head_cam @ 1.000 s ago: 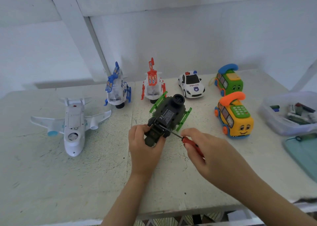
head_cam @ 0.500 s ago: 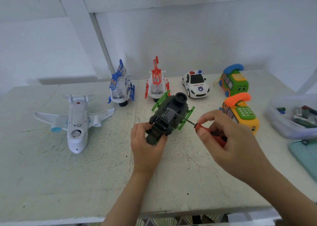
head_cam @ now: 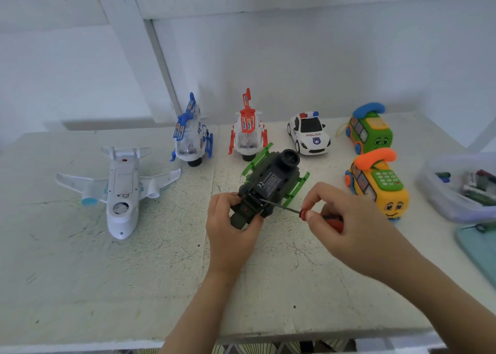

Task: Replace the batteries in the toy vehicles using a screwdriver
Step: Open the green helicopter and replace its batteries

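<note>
On my right hand (head_cam: 349,235), thumb and forefinger pinch the front of the screwdriver (head_cam: 331,220) handle, closed on it so I can twirl it. The shaft runs left, and the tip sits at the near end of the battery cover. I take that to be the screw's spot, though the screw is too small to see. My left hand (head_cam: 230,227) curls round the near end of the dark helicopter (head_cam: 273,181), clamping it so it won't turn with the driver. It lies belly up on the table (head_cam: 161,273), which puts the cover facing me. The box (head_cam: 456,208) at my right seems to hold batteries, within reach. The plane (head_cam: 120,189) also lies belly up, likely waiting its turn.
</note>
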`<state>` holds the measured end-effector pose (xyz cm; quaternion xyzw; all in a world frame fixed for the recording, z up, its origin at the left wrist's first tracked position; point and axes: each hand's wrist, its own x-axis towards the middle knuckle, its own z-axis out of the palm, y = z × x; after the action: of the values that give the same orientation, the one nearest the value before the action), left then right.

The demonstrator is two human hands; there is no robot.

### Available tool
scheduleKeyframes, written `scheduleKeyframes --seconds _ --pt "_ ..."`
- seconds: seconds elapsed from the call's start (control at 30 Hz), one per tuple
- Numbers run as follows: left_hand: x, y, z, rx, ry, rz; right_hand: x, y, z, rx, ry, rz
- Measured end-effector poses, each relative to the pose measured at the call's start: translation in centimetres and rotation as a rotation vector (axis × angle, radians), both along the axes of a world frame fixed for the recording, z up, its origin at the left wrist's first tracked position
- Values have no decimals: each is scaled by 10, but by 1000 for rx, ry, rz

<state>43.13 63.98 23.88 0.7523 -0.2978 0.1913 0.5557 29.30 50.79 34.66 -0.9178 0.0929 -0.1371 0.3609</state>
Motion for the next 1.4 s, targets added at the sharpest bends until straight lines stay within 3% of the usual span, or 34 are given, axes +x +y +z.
scheduleKeyframes --seconds 0.1,0.17,0.27,0.43,0.53,0.67,0.8,0.9,1.07,1.4 --pt "0 -1 0 3 -3 5 -7 15 -10 -392 -46 -35" --pt "0 -2 0 2 3 5 -10 23 -16 -442 -71 -34" --pt "2 -1 -2 -11 18 26 -12 23 -24 -400 -177 -89" --pt "2 -1 -3 -12 13 22 -5 7 -13 -59 -265 -103" --pt "3 0 -4 -10 13 16 0 1 -4 -59 -343 -161" --pt "6 1 -8 5 30 48 5 0 4 180 -500 -257" --pt "5 0 -5 -23 46 76 17 -1 9 392 -596 -193" --pt "4 0 -5 -33 60 86 25 -3 10 366 -552 -113" --pt "6 0 -6 -50 60 61 32 -1 7 129 -524 -37" --pt "6 1 -5 -57 62 46 39 -2 9 48 -548 -3"
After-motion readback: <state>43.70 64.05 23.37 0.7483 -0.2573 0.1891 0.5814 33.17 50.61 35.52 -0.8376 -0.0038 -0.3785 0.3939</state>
